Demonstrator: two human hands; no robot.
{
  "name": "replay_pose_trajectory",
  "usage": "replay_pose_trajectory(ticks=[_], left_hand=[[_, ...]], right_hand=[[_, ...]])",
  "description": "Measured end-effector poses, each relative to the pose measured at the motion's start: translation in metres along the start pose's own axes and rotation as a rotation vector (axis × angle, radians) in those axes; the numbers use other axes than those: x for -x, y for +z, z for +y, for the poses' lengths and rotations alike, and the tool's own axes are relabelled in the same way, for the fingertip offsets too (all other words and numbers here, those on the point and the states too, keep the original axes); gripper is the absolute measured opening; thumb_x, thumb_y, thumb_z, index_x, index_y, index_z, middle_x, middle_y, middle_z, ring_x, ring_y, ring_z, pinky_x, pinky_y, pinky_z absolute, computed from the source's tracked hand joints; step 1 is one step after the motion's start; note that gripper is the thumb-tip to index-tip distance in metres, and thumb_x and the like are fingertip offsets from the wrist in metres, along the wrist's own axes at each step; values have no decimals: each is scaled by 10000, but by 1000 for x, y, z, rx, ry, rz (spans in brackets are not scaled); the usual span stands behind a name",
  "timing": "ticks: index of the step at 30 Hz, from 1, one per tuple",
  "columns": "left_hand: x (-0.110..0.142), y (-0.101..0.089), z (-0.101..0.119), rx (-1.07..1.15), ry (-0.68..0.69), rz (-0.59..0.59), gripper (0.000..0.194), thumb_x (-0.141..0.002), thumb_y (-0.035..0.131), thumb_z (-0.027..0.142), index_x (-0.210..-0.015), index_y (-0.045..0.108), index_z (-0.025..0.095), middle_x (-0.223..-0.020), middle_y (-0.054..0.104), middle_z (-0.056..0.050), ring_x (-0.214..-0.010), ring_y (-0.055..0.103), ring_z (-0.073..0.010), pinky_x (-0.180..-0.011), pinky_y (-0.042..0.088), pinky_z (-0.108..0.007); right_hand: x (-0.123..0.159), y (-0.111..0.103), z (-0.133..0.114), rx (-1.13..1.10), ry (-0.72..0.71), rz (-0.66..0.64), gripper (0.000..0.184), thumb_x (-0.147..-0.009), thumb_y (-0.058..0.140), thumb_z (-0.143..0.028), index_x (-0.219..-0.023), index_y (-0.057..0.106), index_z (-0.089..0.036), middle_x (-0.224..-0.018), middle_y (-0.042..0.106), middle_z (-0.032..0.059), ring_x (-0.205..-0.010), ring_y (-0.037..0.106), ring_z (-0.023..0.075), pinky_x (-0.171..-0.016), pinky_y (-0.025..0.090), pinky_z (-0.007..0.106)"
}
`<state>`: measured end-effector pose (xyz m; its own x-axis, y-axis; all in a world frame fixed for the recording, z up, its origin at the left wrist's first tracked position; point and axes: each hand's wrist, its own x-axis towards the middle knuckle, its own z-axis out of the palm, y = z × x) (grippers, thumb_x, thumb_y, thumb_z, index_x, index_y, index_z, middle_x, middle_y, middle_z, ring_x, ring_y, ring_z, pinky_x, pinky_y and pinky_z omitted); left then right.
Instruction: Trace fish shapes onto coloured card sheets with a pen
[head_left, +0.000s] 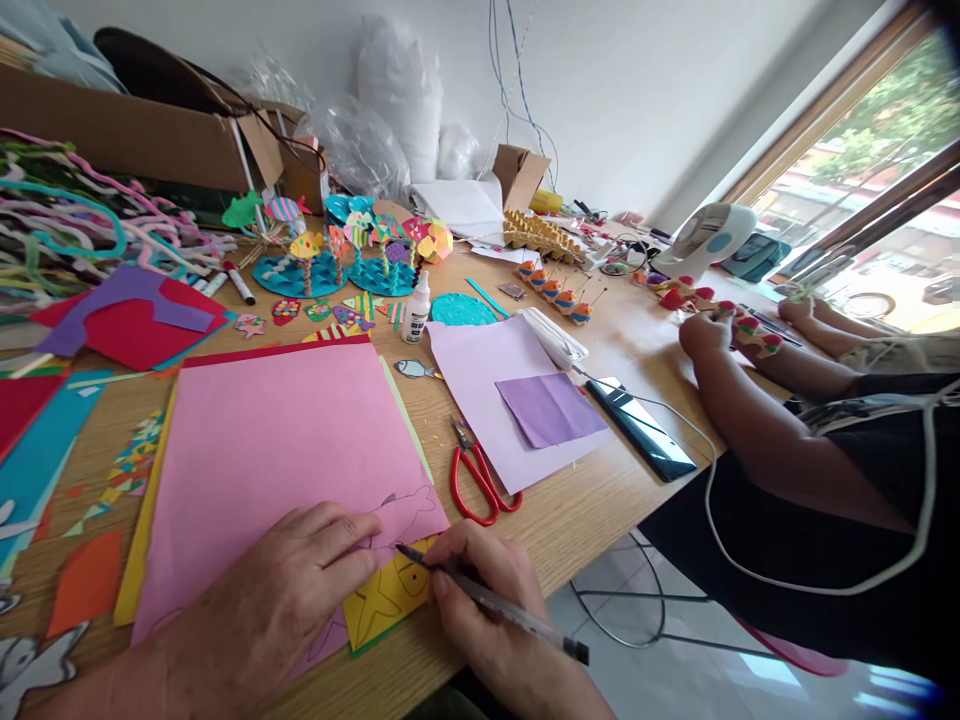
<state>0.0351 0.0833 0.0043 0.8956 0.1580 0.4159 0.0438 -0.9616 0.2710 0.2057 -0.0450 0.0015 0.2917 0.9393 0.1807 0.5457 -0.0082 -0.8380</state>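
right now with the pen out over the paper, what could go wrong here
The pen tip is where the pink sheet meets the yellow paper, so a slip could leave a stray mark on either.

The red-handled scissors lie just beyond the right hand and might get bumped.

The phone lies at the table edge, so a knock could tip it off.

A dark-tipped pen point(510, 611) slants where pink paper point(285, 430) meets yellow paper point(382, 598), both flat with fish outlines.
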Motion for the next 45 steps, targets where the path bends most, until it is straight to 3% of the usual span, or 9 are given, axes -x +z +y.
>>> replay_pose_trajectory(ticks=[9,14,26,36,45], left_hand=[[-1,-3,-1,23,-11,-92,392,-794,397,10,-989,674,208,-1051,697,-21,-907,606,-180,-810,500,-269],[-2,-3,0,33,-18,-35,395,-783,381,0,-955,680,192,-1019,699,-22,-871,599,-178,-784,495,-266],[1,0,-1,24,-17,-59,381,-784,415,26,-1005,670,203,-1052,684,-30,-897,602,-180,-799,497,-271],[1,1,-1,10,-23,-38,387,-769,413,18,-982,676,207,-1045,695,-19,-908,602,-180,-796,496,-263],[1,0,-2,19,-4,-42,424,-756,397,3,-1006,673,205,-1049,698,-16,-895,613,-179,-793,498,-259]], right_hand=[[-1,2,1,22,-68,-23,145,-723,472,-105,-767,574,-199,-549,490,-65,-457,438,77,-465,342,166],[-3,3,-1,20,-78,-4,139,-712,471,-96,-739,572,-189,-533,476,-67,-446,429,71,-453,328,163],[-3,3,0,1,-73,-32,148,-713,473,-87,-757,555,-201,-555,505,-64,-446,434,73,-453,328,165],[-1,3,-2,31,-45,27,158,-700,472,-87,-737,568,-206,-568,535,-57,-471,479,77,-478,367,155],[-3,4,0,11,-72,3,163,-702,467,-75,-756,568,-191,-546,487,-67,-445,431,66,-450,323,159]])
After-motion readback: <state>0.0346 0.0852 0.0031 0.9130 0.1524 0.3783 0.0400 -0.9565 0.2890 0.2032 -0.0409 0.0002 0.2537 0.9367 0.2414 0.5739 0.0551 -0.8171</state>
